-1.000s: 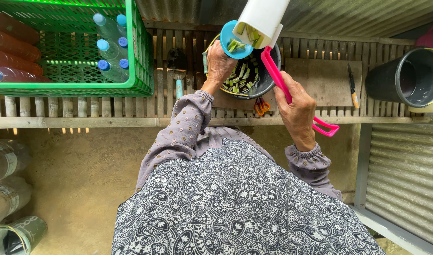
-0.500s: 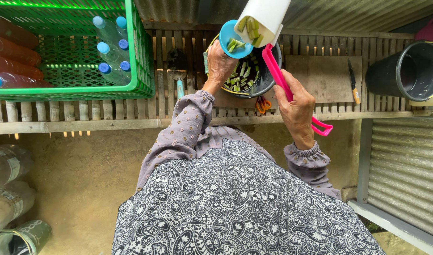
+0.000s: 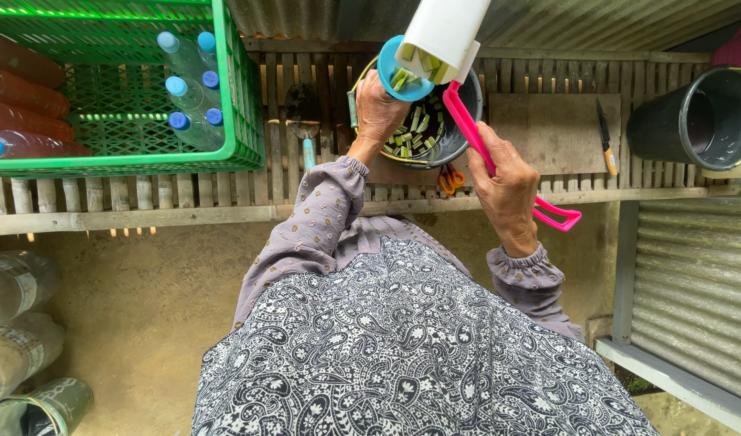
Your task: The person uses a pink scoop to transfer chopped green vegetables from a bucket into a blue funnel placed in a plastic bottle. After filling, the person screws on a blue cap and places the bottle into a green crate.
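My left hand (image 3: pixel 376 105) grips a round blue funnel-like cup (image 3: pixel 396 74) over a dark bowl (image 3: pixel 461 133) of chopped green pieces. My right hand (image 3: pixel 507 184) is closed on the pink handle (image 3: pixel 477 141) of a white scoop (image 3: pixel 445 32). The scoop is tilted, its mouth against the blue cup, with green pieces at its lip. The bowl stands on a slatted wooden bench (image 3: pixel 144 211) in front of me.
A green crate (image 3: pixel 237 121) with blue-capped bottles sits on the bench at the left. A wooden board (image 3: pixel 548 121), a knife (image 3: pixel 604 137) and a black bucket (image 3: pixel 697 117) lie to the right. Orange scissors (image 3: pixel 449 179) and a small trowel (image 3: pixel 304 121) are near the bowl. Clear bottles (image 3: pixel 15 323) lie at the lower left.
Both hands keep their grip. The scoop stays tilted at the blue cup, with hardly any shift.
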